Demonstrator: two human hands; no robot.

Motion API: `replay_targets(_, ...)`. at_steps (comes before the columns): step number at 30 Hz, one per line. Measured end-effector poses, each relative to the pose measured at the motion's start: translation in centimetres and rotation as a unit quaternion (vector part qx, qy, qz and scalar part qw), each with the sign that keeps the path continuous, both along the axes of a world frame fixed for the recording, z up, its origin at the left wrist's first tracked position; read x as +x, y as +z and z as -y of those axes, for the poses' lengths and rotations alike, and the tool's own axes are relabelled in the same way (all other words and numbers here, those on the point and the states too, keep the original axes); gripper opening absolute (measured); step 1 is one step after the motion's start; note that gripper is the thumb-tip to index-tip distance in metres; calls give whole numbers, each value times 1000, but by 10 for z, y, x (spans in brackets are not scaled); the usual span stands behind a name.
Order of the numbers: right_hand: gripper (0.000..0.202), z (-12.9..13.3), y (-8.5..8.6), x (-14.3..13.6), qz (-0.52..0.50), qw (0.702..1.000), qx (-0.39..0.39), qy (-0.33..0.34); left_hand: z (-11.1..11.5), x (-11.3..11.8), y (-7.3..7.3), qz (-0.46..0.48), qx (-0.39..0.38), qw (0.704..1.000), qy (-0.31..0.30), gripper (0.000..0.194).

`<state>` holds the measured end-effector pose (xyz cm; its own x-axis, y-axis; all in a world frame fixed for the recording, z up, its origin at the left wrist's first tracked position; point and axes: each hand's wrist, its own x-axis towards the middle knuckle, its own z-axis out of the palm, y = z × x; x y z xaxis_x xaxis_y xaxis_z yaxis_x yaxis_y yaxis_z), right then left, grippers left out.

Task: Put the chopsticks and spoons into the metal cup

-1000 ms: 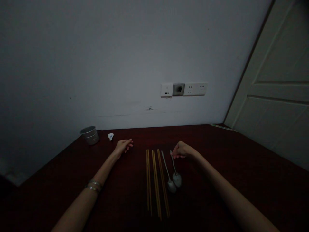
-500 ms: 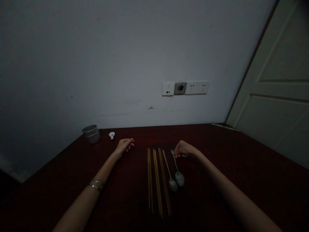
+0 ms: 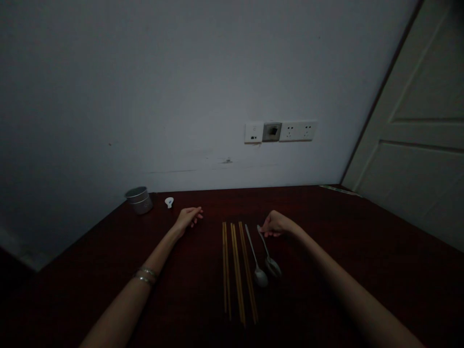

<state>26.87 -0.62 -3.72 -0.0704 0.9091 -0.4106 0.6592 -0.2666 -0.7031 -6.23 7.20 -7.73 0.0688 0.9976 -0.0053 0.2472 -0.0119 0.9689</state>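
Observation:
Pinched at the tip of its handle, a metal spoon (image 3: 272, 266) is in my right hand (image 3: 276, 224), its bowl towards me and tilted onto its side. Just left of it lies a second metal spoon (image 3: 260, 276), handle pointing to the wall. Beside that are several wooden chopsticks (image 3: 237, 273), laid lengthwise in three groups. My left hand (image 3: 188, 218) rests on the dark red table, left of the chopsticks, fingers loosely bent and slightly apart with nothing in them.
A metal cup-shaped container (image 3: 139, 200) stands at the table's back left, with a small white spoon-shaped piece (image 3: 169, 202) to its right. Wall sockets (image 3: 281, 131) sit above the table's back edge. A pale door (image 3: 416, 135) rises at the right.
The spoon in my right hand has turned about its handle, so its bowl now stands more on edge. My left hand stays in place. The view has shifted slightly.

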Motion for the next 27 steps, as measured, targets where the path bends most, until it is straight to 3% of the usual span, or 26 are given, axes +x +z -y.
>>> replay_targets(5, 38, -9, -13, 13, 9, 998, 62, -3, 1, 2, -1, -6, -4, 1000, 5, 41)
replay_targets(10, 42, -24, -41, 42, -6, 973, 207, -105, 4, 3, 5, 4, -8, 1000, 5, 37)
replay_targets(15, 47, -23, -53, 56, -59, 959, 254, -111, -1, -24, 42, 24, 60, 997, 45, 34)
replay_targets(19, 49, -18, -49, 52, -51, 952, 270, -136, -4, -67, 67, 26, 114, 979, 168, 28)
replay_targets(21, 49, -17, -49, 52, -41, 950, 276, -142, -5, -85, 66, 9, 99, 967, 233, 25)
replay_targets(23, 49, -18, -50, 52, -33, 949, 277, -143, -5, -96, 58, -8, 54, 964, 260, 25)
replay_targets(27, 50, -20, -54, 55, -26, 950, 275, -143, -6, -98, 38, -39, -51, 975, 212, 34)
